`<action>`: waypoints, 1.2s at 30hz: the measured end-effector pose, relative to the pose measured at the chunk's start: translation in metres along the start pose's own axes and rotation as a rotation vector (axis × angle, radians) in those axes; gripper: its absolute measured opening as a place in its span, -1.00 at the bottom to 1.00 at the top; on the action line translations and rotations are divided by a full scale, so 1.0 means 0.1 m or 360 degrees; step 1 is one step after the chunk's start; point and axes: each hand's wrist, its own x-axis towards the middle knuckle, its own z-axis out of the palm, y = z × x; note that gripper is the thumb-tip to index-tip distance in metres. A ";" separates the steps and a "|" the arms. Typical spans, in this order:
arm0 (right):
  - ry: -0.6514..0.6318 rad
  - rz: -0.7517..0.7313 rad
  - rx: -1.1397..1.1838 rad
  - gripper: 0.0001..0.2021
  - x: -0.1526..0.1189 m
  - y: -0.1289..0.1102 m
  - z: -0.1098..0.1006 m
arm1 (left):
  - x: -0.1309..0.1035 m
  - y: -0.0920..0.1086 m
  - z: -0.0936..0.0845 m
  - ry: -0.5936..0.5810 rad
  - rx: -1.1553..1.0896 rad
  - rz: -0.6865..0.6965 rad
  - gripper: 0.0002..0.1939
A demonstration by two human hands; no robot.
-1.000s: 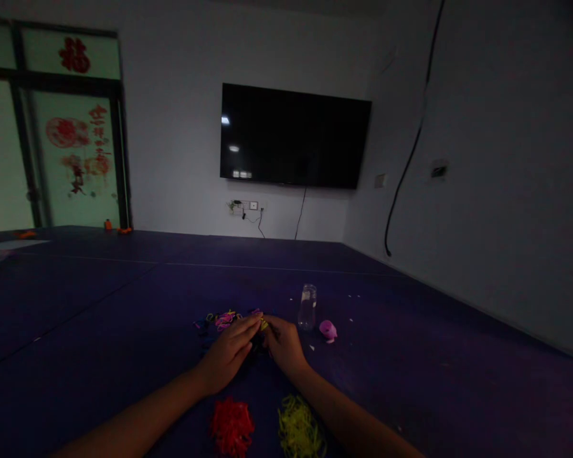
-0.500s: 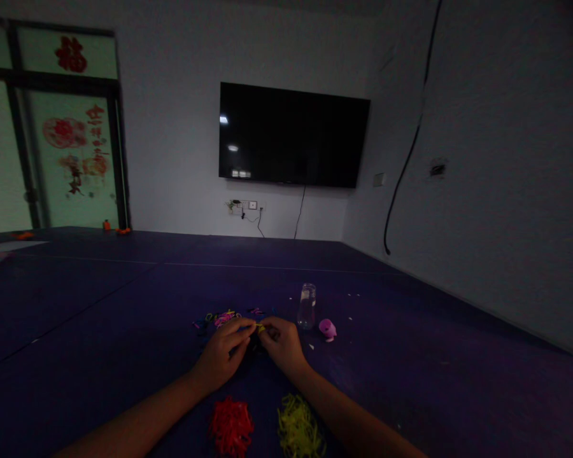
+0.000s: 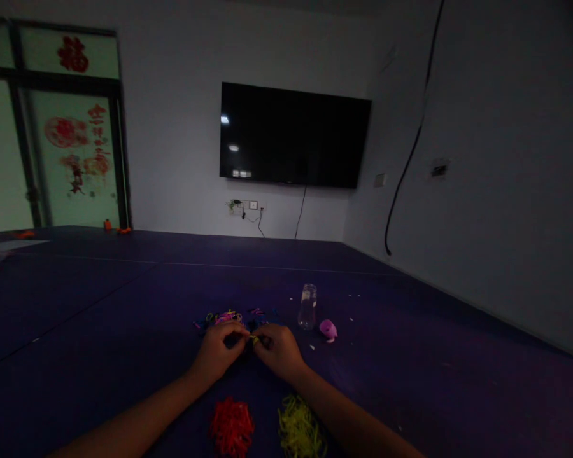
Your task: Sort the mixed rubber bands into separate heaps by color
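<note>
My left hand [image 3: 219, 351] and my right hand [image 3: 280, 351] meet fingertip to fingertip, both pinching a small yellow band [image 3: 254, 338] between them. Just beyond the hands lies a loose pile of mixed coloured bands [image 3: 226, 316], partly hidden by the fingers. Nearer the camera, a heap of red bands [image 3: 232, 427] sits between the forearms, with a heap of yellow-green bands [image 3: 300, 427] to its right, beside the right forearm.
A clear bottle [image 3: 308, 308] stands upright right of the hands, next to a pink object [image 3: 328, 329]. Small white scraps are scattered near them on the purple surface [image 3: 410, 356]. A screen [image 3: 293, 137] hangs on the far wall; small orange objects [image 3: 123, 230] lie at the back left.
Both hands have shifted slightly left and closer to the camera, with the yellow band still between them. The piles and the bottle stay in place.
</note>
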 end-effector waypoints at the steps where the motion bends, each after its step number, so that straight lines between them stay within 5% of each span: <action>1: 0.0014 -0.0006 -0.0008 -0.82 0.00 0.00 0.00 | 0.00 0.01 0.00 -0.0015 0.0010 -0.0017 -0.88; 10: 0.0015 -0.0147 0.0028 -0.83 0.00 -0.04 -0.03 | -0.03 0.06 0.02 -0.0233 -0.0029 -0.0077 -0.77; 36: -0.0046 -0.0109 -0.0248 -0.82 0.00 0.01 0.01 | -0.09 0.09 0.01 -0.0182 0.0048 0.0063 -0.71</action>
